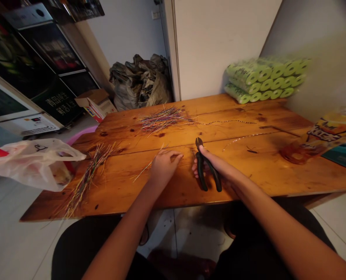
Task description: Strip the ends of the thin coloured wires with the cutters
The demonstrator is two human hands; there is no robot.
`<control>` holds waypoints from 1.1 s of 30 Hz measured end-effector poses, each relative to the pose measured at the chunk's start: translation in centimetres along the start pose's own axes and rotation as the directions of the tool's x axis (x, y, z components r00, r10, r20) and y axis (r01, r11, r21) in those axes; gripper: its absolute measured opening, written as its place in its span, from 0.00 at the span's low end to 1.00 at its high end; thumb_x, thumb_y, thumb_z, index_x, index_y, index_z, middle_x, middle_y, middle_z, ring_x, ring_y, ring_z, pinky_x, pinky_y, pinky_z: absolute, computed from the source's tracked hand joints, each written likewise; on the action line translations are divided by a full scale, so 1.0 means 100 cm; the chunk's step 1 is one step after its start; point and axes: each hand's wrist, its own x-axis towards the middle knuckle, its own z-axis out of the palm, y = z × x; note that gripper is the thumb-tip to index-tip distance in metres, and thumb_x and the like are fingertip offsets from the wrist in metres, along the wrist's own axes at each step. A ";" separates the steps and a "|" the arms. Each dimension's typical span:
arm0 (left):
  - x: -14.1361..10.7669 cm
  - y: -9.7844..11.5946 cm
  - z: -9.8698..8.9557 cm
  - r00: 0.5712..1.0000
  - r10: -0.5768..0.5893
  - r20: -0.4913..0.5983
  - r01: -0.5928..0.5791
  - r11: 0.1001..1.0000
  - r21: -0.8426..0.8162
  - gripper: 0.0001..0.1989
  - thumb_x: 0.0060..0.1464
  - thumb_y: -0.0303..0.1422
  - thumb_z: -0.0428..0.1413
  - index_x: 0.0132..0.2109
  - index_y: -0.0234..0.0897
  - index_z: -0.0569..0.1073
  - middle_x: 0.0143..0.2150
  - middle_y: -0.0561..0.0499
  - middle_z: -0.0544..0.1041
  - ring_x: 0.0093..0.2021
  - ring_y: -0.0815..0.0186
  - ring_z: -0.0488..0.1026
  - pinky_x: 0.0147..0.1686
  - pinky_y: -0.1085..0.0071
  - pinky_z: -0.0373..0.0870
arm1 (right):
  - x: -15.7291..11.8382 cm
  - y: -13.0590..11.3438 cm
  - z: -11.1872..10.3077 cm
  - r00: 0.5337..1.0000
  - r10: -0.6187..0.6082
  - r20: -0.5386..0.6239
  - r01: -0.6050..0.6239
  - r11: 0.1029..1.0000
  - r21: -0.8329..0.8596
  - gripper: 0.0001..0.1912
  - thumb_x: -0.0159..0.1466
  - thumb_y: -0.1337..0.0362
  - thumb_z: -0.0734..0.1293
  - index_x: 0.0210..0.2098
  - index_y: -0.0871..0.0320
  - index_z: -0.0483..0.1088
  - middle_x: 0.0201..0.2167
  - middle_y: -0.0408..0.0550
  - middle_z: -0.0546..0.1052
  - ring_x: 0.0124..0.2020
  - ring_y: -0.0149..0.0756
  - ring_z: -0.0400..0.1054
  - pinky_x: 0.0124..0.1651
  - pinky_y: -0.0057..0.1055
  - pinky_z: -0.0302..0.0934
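Observation:
My left hand (165,165) is over the middle of the wooden table, thumb and forefinger pinched together. A few thin pale wires (144,171) stick out from behind it on the left, seemingly held in the curled fingers. In my right hand (216,165) are black-handled cutting pliers (203,165), jaws pointing away from me and thumb near the pivot. Beyond both hands a loose heap of coloured wires (163,121) lies on the tabletop. Another bundle of wires (87,181) is at the left, hanging over the near edge.
The wooden table (126,198) has twisted wire strands (225,121) and a thin rod (280,130) on its right. There too are a tilted drink bottle (304,142) and packed green rolls (266,79). A plastic bag (39,161) hangs by the left edge.

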 end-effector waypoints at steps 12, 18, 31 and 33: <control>-0.105 0.001 0.017 0.967 -0.209 0.148 0.181 0.966 0.184 0.32 0.60 0.42 0.40 0.64 0.20 0.49 0.66 0.30 0.51 0.67 0.50 0.47 0.61 0.52 0.54 | -0.002 -0.018 -0.026 0.905 -0.073 0.420 -0.137 0.883 0.449 0.38 0.67 0.44 0.41 0.35 0.65 0.71 0.30 0.55 0.78 0.30 0.37 0.74 0.40 0.34 0.69; -0.050 0.045 0.067 0.966 -0.218 0.137 0.195 0.967 0.163 0.33 0.59 0.40 0.44 0.63 0.18 0.50 0.66 0.27 0.49 0.67 0.49 0.43 0.63 0.51 0.47 | -0.008 -0.027 -0.041 0.942 -0.255 0.219 0.080 0.802 0.593 0.32 0.67 0.46 0.45 0.33 0.58 0.71 0.27 0.47 0.75 0.29 0.33 0.71 0.37 0.32 0.68; 0.028 0.021 0.081 0.972 0.030 0.233 -0.043 0.998 0.049 0.27 0.61 0.34 0.38 0.62 0.20 0.54 0.66 0.34 0.54 0.67 0.58 0.47 0.65 0.61 0.44 | -0.013 -0.036 -0.051 0.962 -0.273 -0.001 0.250 0.883 0.397 0.26 0.63 0.42 0.51 0.29 0.54 0.68 0.23 0.46 0.72 0.26 0.38 0.69 0.31 0.35 0.68; 0.028 0.024 0.085 0.953 0.080 0.292 -0.104 0.992 0.068 0.27 0.61 0.33 0.38 0.62 0.19 0.55 0.65 0.34 0.54 0.67 0.58 0.48 0.65 0.61 0.43 | -0.014 -0.037 -0.053 0.957 -0.289 0.003 0.260 0.866 0.426 0.26 0.64 0.43 0.51 0.29 0.55 0.68 0.24 0.46 0.73 0.26 0.37 0.69 0.31 0.34 0.68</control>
